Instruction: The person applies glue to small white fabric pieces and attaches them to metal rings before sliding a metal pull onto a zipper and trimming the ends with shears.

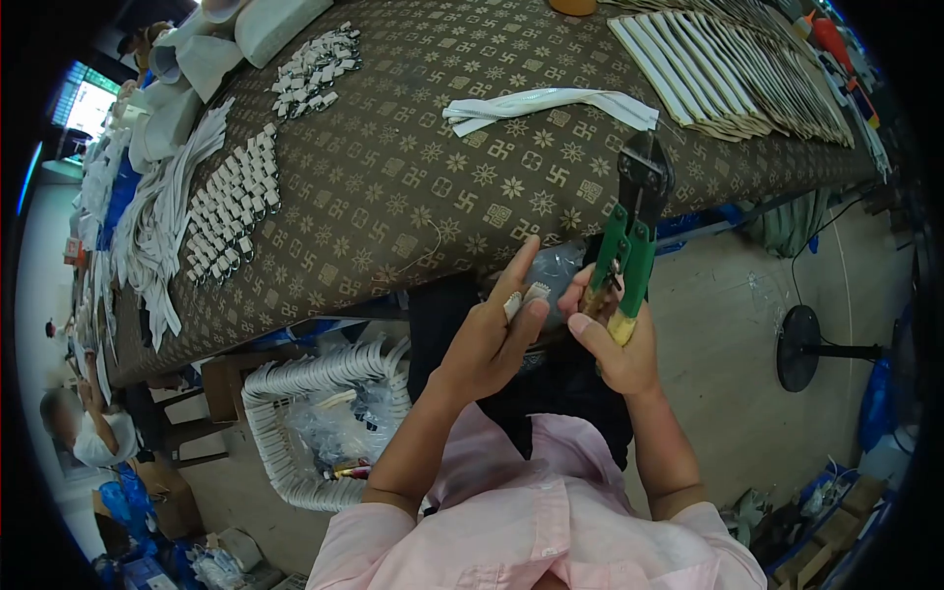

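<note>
The left hand (487, 339) is closed in a pinch, thumb and forefinger gripping a small white zipper piece (524, 298) just below the bench edge. The right hand (615, 344) is wrapped shut around the lower grips of a green-handled cutter (629, 236), whose black head stands upright against the bench (413, 147), just beside the pinched piece. The piece does not appear to sit in the cutter's head yet, so this one looks unfinished.

Farther out on the bench, one folded white zipper tape (551, 106) lies loose near the cutter. On the far side of the bench, rows of small white pieces (231, 206) and a second heap (317, 67) lie laid out, which suggests many are already handled, though which are done is hard to tell. A stack of long strips (728, 69) lies near the corner beyond the cutter. Below the bench, a white basket (295, 393) holds bagged odds.
</note>
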`<state>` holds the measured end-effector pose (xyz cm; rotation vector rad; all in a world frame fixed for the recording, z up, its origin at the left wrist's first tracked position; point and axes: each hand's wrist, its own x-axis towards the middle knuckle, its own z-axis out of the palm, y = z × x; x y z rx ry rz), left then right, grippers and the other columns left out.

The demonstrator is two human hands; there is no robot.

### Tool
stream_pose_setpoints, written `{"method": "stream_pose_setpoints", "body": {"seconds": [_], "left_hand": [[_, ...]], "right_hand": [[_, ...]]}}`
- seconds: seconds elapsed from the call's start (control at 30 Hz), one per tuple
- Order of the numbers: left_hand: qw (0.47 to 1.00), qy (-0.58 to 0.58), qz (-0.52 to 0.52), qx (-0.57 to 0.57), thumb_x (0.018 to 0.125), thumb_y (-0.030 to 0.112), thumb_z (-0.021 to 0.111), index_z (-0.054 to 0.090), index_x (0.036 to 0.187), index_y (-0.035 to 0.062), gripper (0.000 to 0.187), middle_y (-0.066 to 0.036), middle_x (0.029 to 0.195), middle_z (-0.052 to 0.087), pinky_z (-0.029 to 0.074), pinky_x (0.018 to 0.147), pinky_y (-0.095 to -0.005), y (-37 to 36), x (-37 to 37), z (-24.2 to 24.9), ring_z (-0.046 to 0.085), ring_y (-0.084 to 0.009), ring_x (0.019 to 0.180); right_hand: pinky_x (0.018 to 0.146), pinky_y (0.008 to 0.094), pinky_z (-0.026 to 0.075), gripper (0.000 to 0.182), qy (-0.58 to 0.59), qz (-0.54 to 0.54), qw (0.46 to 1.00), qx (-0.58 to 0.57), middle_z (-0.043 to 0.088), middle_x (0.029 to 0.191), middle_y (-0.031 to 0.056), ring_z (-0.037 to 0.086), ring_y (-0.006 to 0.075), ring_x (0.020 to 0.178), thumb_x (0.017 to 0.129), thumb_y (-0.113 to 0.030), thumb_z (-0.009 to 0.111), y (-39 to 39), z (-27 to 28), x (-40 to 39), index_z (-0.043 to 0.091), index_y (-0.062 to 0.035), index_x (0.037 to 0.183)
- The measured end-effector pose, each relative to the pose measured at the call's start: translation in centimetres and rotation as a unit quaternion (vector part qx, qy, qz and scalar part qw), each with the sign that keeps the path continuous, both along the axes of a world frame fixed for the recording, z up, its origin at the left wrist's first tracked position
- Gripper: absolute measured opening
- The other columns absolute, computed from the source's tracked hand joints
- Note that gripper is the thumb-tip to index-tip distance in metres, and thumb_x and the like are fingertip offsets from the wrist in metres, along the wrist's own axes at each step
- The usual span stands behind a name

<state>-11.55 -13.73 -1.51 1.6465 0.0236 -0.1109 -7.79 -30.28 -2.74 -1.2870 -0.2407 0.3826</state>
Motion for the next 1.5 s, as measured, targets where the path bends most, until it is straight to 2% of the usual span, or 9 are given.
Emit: {"method": "stream_pose_setpoints", "body": {"seconds": [0.23, 0.57, 0.67, 0.73, 0.77, 0.87, 1.0, 1.27, 1.5], "left_hand": [[0.978, -0.099, -0.090, 0.162, 0.086, 0.008, 0.055, 0.023, 0.140, 0.0046, 0.063, -0.016, 0.085, 0.060, 0.048, 0.058, -0.0330, 0.0, -0.2, -1.2, 0.059, -0.0335, 0.068], [0.897, -0.318, -0.031, 0.304, 0.066, -0.004, 0.065, 0.049, 0.116, 0.0022, 0.053, -0.014, 0.097, 0.056, 0.050, 0.057, -0.0338, -0.2, -0.5, -2.6, 0.060, -0.0292, 0.070], [0.918, -0.303, 0.017, 0.256, 0.074, 0.000, 0.063, 0.054, 0.110, -0.0004, 0.037, -0.011, 0.087, 0.060, 0.049, 0.055, -0.0288, -0.7, -0.3, -2.0, 0.060, -0.0206, 0.065], [0.990, 0.028, 0.134, -0.044, 0.086, 0.007, 0.057, 0.057, 0.104, -0.0022, 0.020, -0.006, 0.076, 0.061, 0.046, 0.053, -0.0226, -1.1, -0.4, -0.1, 0.057, -0.0102, 0.062], [0.981, 0.028, 0.149, -0.125, 0.093, 0.014, 0.051, 0.060, 0.100, -0.0021, 0.020, -0.003, 0.071, 0.060, 0.039, 0.049, -0.0177, -0.9, -0.2, 0.1, 0.049, -0.0027, 0.058], [0.958, 0.052, 0.125, -0.252, 0.091, 0.014, 0.053, 0.061, 0.098, -0.0003, 0.017, -0.002, 0.070, 0.058, 0.033, 0.045, -0.0158, 0.7, 0.1, -0.3, 0.044, -0.0015, 0.053], [0.952, 0.072, 0.115, -0.275, 0.090, 0.015, 0.056, 0.061, 0.096, 0.0003, 0.017, -0.002, 0.068, 0.057, 0.029, 0.043, -0.0154, 0.6, 0.1, -0.8, 0.040, -0.0008, 0.051], [0.947, 0.097, 0.135, -0.277, 0.088, 0.015, 0.058, 0.058, 0.089, 0.0015, 0.014, -0.003, 0.066, 0.056, 0.030, 0.042, -0.0152, 0.2, 0.1, -0.9, 0.043, -0.0013, 0.050], [0.947, 0.094, 0.142, -0.271, 0.088, 0.015, 0.057, 0.057, 0.086, 0.0022, 0.013, -0.002, 0.064, 0.056, 0.032, 0.043, -0.0158, 0.1, 0.1, -0.9, 0.045, -0.0023, 0.050]], "right_hand": [[0.068, 0.0222, 0.045, 0.024, -0.056, 0.000, 0.995, -0.079, 0.053, 0.081, 0.0016, 0.052, 0.0061, 0.076, 0.079, 0.000, 0.057, 0.9, 0.4, 0.7, 0.050, -0.0027, 0.102], [0.061, 0.0212, 0.044, 0.023, 0.101, -0.085, 0.991, 0.009, 0.051, 0.078, 0.0019, 0.051, 0.0079, 0.067, 0.079, -0.001, 0.057, 1.5, 0.0, 0.1, 0.047, -0.0016, 0.100], [0.066, 0.0218, 0.045, 0.028, 0.067, -0.052, 0.996, 0.036, 0.053, 0.083, 0.0032, 0.053, 0.0073, 0.073, 0.079, 0.001, 0.059, 0.6, 0.3, 0.0, 0.046, -0.0004, 0.104], [0.073, 0.0251, 0.044, 0.038, -0.001, -0.030, 0.999, -0.022, 0.054, 0.088, 0.0060, 0.054, 0.0114, 0.082, 0.078, -0.001, 0.060, -0.6, 0.3, -0.2, 0.045, -0.0005, 0.112], [0.073, 0.0251, 0.044, 0.038, 0.000, -0.023, 0.999, -0.022, 0.054, 0.088, 0.0060, 0.054, 0.0114, 0.082, 0.078, -0.001, 0.060, -1.3, 0.4, -0.3, 0.045, -0.0005, 0.112], [0.079, 0.0312, 0.043, 0.052, -0.185, -0.014, 0.939, -0.288, 0.055, 0.095, 0.0127, 0.056, 0.0234, 0.086, 0.071, -0.005, 0.065, -4.3, -0.5, -1.0, 0.043, 0.0002, 0.118], [0.085, 0.0296, 0.041, 0.053, -0.095, 0.016, 0.941, -0.325, 0.053, 0.096, 0.0090, 0.053, 0.0175, 0.090, 0.071, -0.004, 0.062, -5.8, -1.6, -3.1, 0.044, -0.0006, 0.121], [0.088, 0.0359, 0.041, 0.062, -0.134, 0.069, 0.903, -0.403, 0.051, 0.110, 0.0180, 0.053, 0.0333, 0.098, 0.070, -0.008, 0.066, -5.7, -0.9, -3.5, 0.039, -0.0014, 0.125], [0.091, 0.0385, 0.039, 0.062, -0.160, 0.095, 0.890, -0.416, 0.047, 0.115, 0.0194, 0.049, 0.0346, 0.106, 0.070, -0.009, 0.066, -5.7, -0.6, -3.2, 0.037, 0.0003, 0.125]]}}
